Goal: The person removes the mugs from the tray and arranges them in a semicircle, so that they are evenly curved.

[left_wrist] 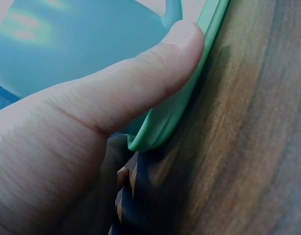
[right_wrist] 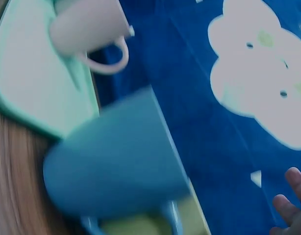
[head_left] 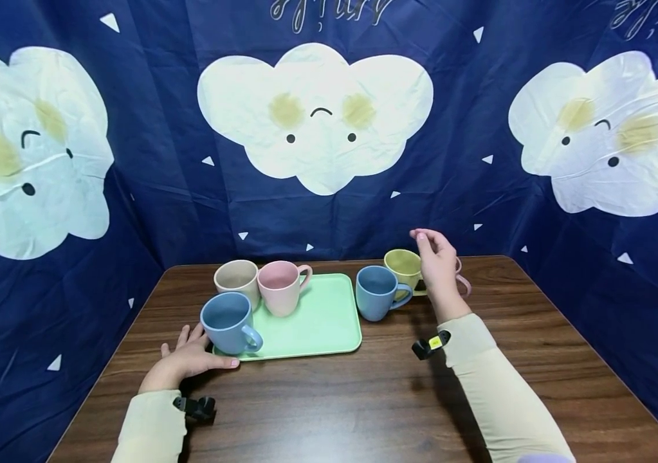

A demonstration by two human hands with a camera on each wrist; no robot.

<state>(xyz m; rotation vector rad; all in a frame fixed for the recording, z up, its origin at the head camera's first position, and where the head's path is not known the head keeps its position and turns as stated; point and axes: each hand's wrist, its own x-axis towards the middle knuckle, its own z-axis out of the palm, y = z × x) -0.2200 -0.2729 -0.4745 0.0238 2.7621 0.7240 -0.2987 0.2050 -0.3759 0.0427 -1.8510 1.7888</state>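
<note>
- My head view shows the left hand (head_left: 192,357) low near the left edge of the surface (head_left: 317,411), its fingers spread apart and aimed toward the back left corner.
- In the left wrist view I see its thumb (left_wrist: 140,81), long and nearly straight.
- The left forearm (head_left: 152,424), in a pale sleeve, comes in from the front.
- I have the right hand (head_left: 437,263) raised, right of centre toward the back edge, fingers loosely bent, thumb tip close to them.
- My right wrist view catches a few fingertips (right_wrist: 283,202), slightly apart.
- The right forearm (head_left: 496,379) slants in from the front, likewise sleeved.
</note>
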